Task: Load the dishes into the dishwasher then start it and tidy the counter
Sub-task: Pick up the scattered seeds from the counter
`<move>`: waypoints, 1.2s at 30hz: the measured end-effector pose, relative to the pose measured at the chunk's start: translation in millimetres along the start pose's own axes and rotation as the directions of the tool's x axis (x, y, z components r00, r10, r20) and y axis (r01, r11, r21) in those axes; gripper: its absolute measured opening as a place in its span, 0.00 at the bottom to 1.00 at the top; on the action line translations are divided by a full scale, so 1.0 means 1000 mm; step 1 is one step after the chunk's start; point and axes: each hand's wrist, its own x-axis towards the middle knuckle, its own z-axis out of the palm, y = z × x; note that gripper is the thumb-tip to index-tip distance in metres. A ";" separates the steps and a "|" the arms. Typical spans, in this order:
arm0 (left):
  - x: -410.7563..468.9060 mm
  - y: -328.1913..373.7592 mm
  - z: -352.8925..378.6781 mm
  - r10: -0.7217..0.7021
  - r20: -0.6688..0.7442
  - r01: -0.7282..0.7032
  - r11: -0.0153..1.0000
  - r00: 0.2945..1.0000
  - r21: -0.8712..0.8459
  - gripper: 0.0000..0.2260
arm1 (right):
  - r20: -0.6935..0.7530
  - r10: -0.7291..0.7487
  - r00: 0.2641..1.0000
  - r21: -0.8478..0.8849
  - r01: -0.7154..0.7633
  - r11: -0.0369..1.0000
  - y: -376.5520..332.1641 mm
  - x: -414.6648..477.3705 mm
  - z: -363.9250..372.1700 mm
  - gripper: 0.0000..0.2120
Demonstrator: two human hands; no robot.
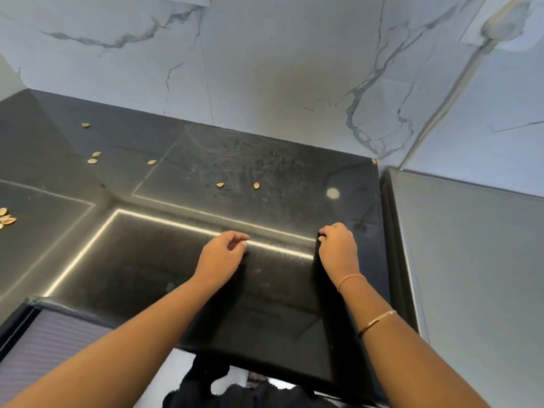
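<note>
Head: left hand [222,256], right hand [338,249]; counter [265,160] beneath

both forearms stretched forward, left hand [223,254] loosely curled, right hand [338,248] fisted, knuckles up

On counter [265,160], toward left and middle: shells [92,161]. Behind: wall [265,54]. Near front, right of middle: left hand [222,254] and right hand [338,248], apart.

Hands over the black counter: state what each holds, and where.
Cannot tell: right hand curls round a small dark thing, unidentifiable against the glossy black counter; left hand shows nothing plainly held.
</note>
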 end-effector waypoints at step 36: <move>0.063 -0.036 -0.128 -0.461 0.345 0.456 0.151 0.817 -0.877 0.12 | 0.056 -0.161 0.985 0.020 0.161 0.987 -0.162 0.105 0.088 0.14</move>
